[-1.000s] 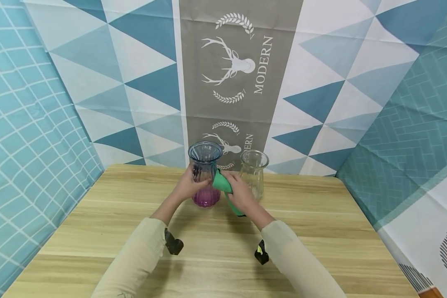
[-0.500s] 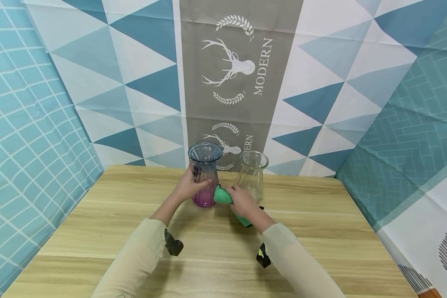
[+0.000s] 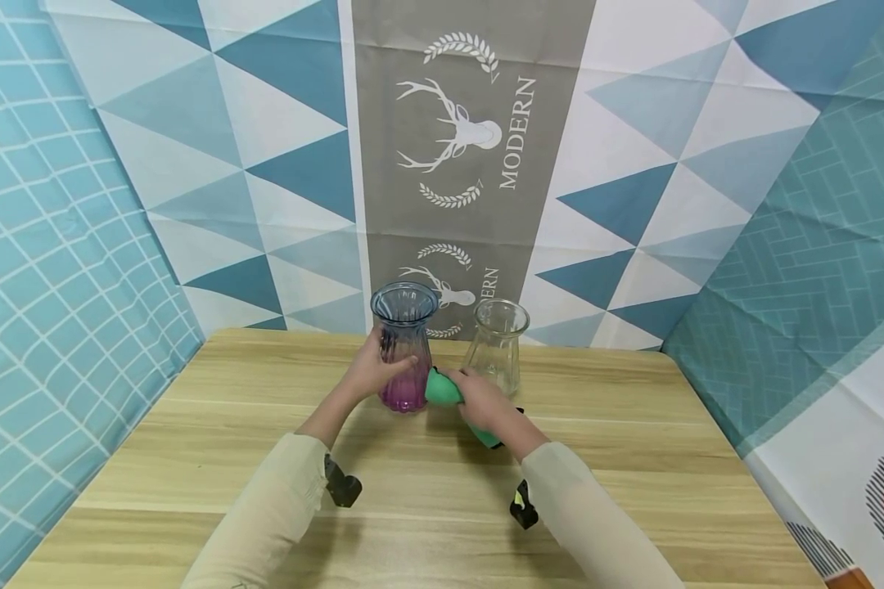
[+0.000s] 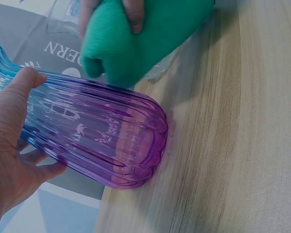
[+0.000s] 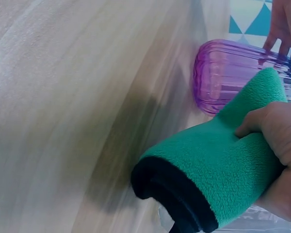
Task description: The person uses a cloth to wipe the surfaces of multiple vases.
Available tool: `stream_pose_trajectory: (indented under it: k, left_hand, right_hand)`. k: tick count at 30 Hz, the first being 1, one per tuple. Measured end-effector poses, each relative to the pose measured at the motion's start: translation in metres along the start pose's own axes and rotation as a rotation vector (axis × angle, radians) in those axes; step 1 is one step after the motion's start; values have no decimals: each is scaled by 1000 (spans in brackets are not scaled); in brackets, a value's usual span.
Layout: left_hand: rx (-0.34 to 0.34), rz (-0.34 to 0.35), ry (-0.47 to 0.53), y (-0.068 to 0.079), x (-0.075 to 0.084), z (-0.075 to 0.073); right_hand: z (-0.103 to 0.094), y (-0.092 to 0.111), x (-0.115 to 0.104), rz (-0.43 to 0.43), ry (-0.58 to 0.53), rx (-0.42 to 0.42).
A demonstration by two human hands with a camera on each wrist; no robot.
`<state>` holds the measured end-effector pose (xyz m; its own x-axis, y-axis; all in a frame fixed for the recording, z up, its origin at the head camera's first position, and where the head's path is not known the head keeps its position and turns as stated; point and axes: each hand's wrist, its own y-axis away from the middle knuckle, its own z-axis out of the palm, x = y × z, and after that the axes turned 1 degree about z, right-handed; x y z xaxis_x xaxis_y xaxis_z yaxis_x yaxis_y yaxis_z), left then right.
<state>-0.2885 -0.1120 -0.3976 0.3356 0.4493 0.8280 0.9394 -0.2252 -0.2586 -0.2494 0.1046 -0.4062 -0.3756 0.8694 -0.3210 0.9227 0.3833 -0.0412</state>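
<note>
A ribbed glass vase (image 3: 405, 388), blue at its flared rim and purple at its base, stands upright near the back of the table. My left hand (image 3: 372, 366) grips it round the middle, thumb across the front, as the left wrist view shows too. In my right hand (image 3: 482, 401) is a folded green cloth (image 5: 208, 155) with a dark edge, pinched between thumb and fingers. One end of the cloth lies right at the purple lower side of the vase (image 4: 116, 131). Behind my right hand stands a clear glass vase (image 3: 502, 348), its lower part partly hidden.
The wooden table (image 3: 265, 523) ends at a patterned backdrop (image 3: 302, 164) just behind both vases. Tiled-print sheets hang at the left and right. Black wrist devices (image 3: 343, 484) sit below both sleeves.
My right hand has moved down with the cloth, from the middle of the coloured vase to its purple lower part, and then nearly stopped. My left hand keeps its hold on the vase.
</note>
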Motion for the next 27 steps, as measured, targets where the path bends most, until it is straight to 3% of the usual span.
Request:
stream_pose_trajectory:
  k: [19, 27]
  left_hand:
    - [15, 22, -22, -2, -1, 4]
    - [5, -7, -30, -2, 1, 4]
  right_hand:
    - [-19, -7, 0, -42, -21, 235]
    - [-24, -7, -5, -20, -92, 272]
